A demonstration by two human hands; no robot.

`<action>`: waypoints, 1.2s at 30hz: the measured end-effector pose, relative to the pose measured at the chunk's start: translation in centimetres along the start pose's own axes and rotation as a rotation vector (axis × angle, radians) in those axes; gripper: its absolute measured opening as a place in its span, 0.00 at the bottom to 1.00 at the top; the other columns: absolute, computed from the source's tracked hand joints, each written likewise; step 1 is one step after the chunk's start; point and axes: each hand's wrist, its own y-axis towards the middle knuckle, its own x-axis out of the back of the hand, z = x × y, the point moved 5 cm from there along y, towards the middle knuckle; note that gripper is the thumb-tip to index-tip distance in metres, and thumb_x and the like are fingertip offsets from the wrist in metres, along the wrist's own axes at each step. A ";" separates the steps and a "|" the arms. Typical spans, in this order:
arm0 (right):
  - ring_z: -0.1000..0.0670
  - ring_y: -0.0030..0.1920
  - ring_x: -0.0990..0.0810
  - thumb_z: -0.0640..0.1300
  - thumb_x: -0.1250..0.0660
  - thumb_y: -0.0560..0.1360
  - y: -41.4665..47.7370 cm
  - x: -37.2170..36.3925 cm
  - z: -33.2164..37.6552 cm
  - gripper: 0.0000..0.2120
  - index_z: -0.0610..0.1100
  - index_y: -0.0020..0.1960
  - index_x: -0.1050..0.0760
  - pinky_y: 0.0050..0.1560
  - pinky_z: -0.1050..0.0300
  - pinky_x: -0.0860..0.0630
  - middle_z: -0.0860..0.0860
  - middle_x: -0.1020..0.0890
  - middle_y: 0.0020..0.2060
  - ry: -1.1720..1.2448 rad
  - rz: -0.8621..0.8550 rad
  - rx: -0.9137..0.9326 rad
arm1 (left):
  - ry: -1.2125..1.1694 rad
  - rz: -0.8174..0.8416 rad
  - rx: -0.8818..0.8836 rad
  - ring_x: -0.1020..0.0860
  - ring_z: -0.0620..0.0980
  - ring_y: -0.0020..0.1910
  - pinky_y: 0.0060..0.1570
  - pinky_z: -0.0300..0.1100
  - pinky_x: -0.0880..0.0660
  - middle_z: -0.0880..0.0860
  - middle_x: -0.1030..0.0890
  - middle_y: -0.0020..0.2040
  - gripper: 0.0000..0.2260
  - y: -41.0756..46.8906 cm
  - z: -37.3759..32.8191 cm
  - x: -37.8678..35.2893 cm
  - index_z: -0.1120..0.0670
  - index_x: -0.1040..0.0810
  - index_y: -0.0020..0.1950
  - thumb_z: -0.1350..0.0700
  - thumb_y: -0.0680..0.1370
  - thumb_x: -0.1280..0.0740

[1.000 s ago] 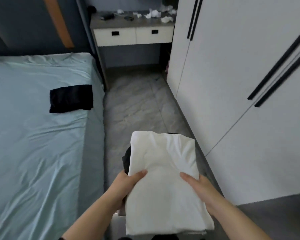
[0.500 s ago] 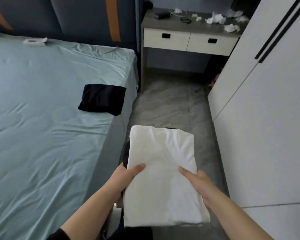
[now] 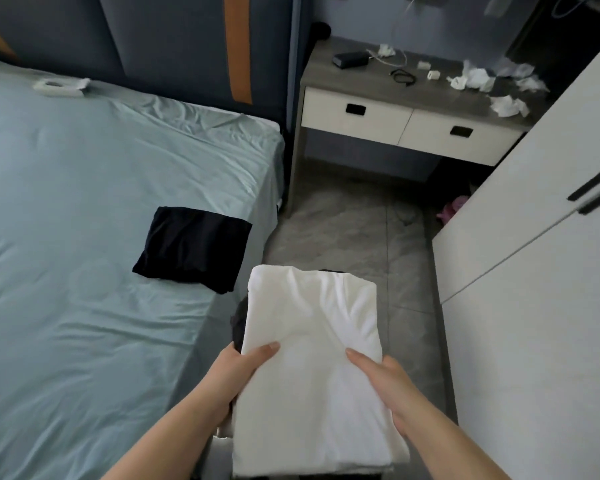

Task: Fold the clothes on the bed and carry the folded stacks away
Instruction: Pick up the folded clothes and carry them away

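Folded stack (image 3: 312, 334) looks soft, light & floppy: left grip (image 3: 243, 372) & right grip (image 3: 385, 379) pinch its near sides, thumbs on top; prob. best supported from below.

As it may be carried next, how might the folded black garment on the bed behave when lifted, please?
The folded black garment looks soft and thin, so it would probably droop and unfold if lifted by one edge, and likely weighs little. Lying flat, it should not roll.
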 end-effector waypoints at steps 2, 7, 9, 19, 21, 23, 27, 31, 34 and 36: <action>0.49 0.47 0.15 0.48 0.28 0.73 3.6 0.4 2.4 0.14 0.42 0.55 0.20 0.55 0.51 0.21 0.50 0.14 0.45 -0.027 0.041 0.011 | -0.035 -0.038 0.000 0.15 0.53 0.44 0.35 0.43 0.19 0.53 0.14 0.47 0.23 2.7 -1.4 -0.5 0.50 0.21 0.56 0.46 0.65 0.22; 0.61 0.36 0.16 0.46 0.27 0.72 12.6 1.2 9.5 0.07 0.44 0.46 0.21 0.33 0.68 0.24 0.58 0.15 0.35 -0.146 0.110 0.087 | -0.151 -0.144 -0.011 0.15 0.55 0.47 0.39 0.45 0.19 0.54 0.14 0.49 0.25 8.1 -5.0 -2.4 0.52 0.21 0.58 0.45 0.64 0.22; 0.60 0.36 0.17 0.46 0.27 0.72 15.6 1.0 12.3 0.06 0.44 0.44 0.21 0.31 0.67 0.25 0.56 0.14 0.37 -0.213 0.160 0.094 | -0.194 -0.204 -0.014 0.15 0.55 0.47 0.39 0.45 0.19 0.54 0.14 0.49 0.25 9.6 -6.3 -3.0 0.52 0.21 0.58 0.45 0.65 0.22; 0.46 0.49 0.15 0.49 0.28 0.73 26.8 -7.3 23.7 0.18 0.41 0.59 0.22 0.55 0.46 0.21 0.46 0.15 0.49 -0.471 0.524 0.044 | -0.428 -0.459 -0.092 0.15 0.52 0.49 0.43 0.44 0.19 0.51 0.14 0.51 0.26 15.4 -12.3 -0.4 0.50 0.21 0.59 0.45 0.65 0.22; 0.46 0.48 0.15 0.48 0.28 0.73 28.7 -9.8 25.4 0.17 0.41 0.58 0.22 0.54 0.47 0.20 0.46 0.15 0.49 -0.505 0.573 0.035 | -0.479 -0.491 -0.102 0.16 0.52 0.49 0.41 0.42 0.19 0.51 0.14 0.51 0.25 16.9 -13.1 1.1 0.50 0.21 0.60 0.45 0.65 0.22; 0.46 0.48 0.15 0.46 0.29 0.74 30.7 -12.5 27.0 0.15 0.40 0.58 0.21 0.53 0.48 0.20 0.46 0.14 0.48 -0.535 0.614 0.024 | -0.517 -0.517 -0.114 0.15 0.50 0.48 0.38 0.39 0.19 0.50 0.14 0.50 0.24 18.5 -13.9 2.7 0.49 0.21 0.59 0.45 0.66 0.23; 0.48 0.47 0.15 0.47 0.28 0.73 33.8 -17.4 29.8 0.14 0.43 0.57 0.21 0.43 0.56 0.18 0.49 0.14 0.47 -0.589 0.665 -0.014 | -0.588 -0.552 -0.079 0.15 0.50 0.47 0.37 0.38 0.20 0.49 0.14 0.49 0.25 21.6 -15.8 6.3 0.49 0.21 0.58 0.45 0.64 0.22; 0.51 0.45 0.14 0.47 0.27 0.73 36.3 -22.4 31.7 0.13 0.45 0.55 0.21 0.37 0.61 0.20 0.52 0.14 0.44 -0.631 0.675 -0.003 | -0.621 -0.629 -0.068 0.15 0.48 0.46 0.39 0.40 0.20 0.48 0.14 0.48 0.26 23.2 -17.3 10.2 0.48 0.20 0.57 0.43 0.62 0.21; 0.51 0.45 0.14 0.44 0.28 0.73 38.0 -26.4 32.1 0.12 0.44 0.55 0.21 0.38 0.61 0.20 0.52 0.14 0.44 -0.664 0.713 -0.002 | -0.619 -0.721 -0.050 0.15 0.47 0.45 0.40 0.40 0.21 0.48 0.14 0.47 0.23 24.0 -17.8 13.2 0.50 0.20 0.57 0.46 0.66 0.21; 0.51 0.46 0.15 0.43 0.29 0.74 39.0 -28.7 32.1 0.12 0.43 0.56 0.21 0.42 0.59 0.19 0.51 0.14 0.46 -0.696 0.756 -0.020 | -0.612 -0.784 -0.035 0.15 0.47 0.45 0.43 0.42 0.21 0.47 0.14 0.46 0.21 24.4 -18.1 14.7 0.51 0.19 0.57 0.47 0.67 0.22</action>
